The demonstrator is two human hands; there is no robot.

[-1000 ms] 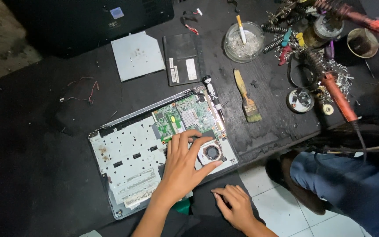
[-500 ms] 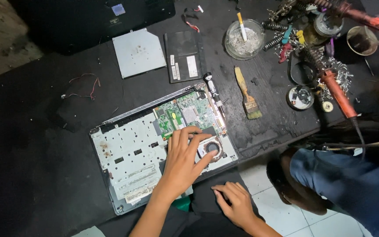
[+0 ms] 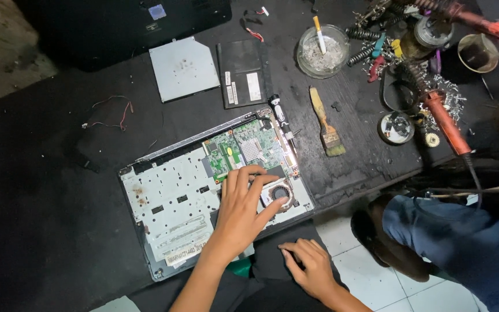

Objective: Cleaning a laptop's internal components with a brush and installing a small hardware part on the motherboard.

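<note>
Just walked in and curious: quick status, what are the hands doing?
Left hand flat on opened laptop, fingertips by the fan. Right hand empty, resting on lap. Nothing in the way; paintbrush lies off to the side.

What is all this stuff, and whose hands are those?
The picture comes from a camera on a person's head, looking down at their own two hands. The left hand rests flat on an opened laptop, fingertips by its green circuit board and small round fan. The right hand lies on the person's lap and holds nothing. On the dark table are a paintbrush, a red-handled soldering iron, a glass dish and a flat silver drive. Another person in blue crouches at the right.
</note>
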